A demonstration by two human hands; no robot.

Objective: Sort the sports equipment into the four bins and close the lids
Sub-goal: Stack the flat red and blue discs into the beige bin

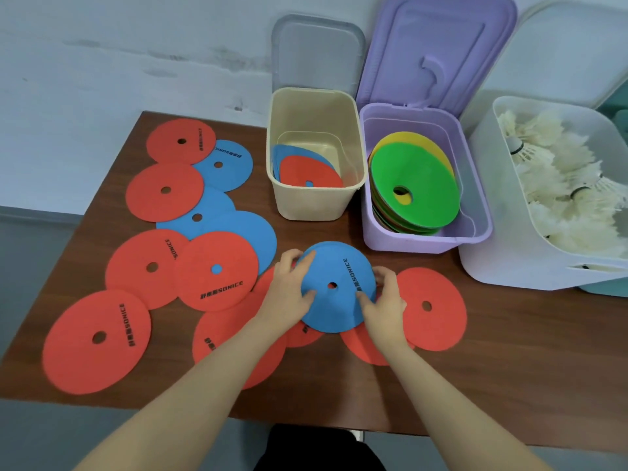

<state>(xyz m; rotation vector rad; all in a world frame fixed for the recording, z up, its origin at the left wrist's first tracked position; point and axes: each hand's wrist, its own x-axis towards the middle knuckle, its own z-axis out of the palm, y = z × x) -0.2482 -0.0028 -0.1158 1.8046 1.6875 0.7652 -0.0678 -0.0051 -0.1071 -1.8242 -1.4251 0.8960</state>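
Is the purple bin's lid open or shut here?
Open. The purple bin's lid stands raised behind the purple bin, leaning toward the wall, and the stacked green and yellow discs inside are in plain view.

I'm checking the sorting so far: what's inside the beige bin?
The beige bin holds flat discs leaning inside: a red disc in front, blue discs behind it. Their count and anything beneath them are hidden.

Table [475, 385]: brown wood-look top
Discs: red discs [97, 341] and blue discs [251, 239] — flat, overlapping, left and front
Bins: beige bin [316, 202], purple bin [424, 241], white bin [503, 266] — rear right, side by side
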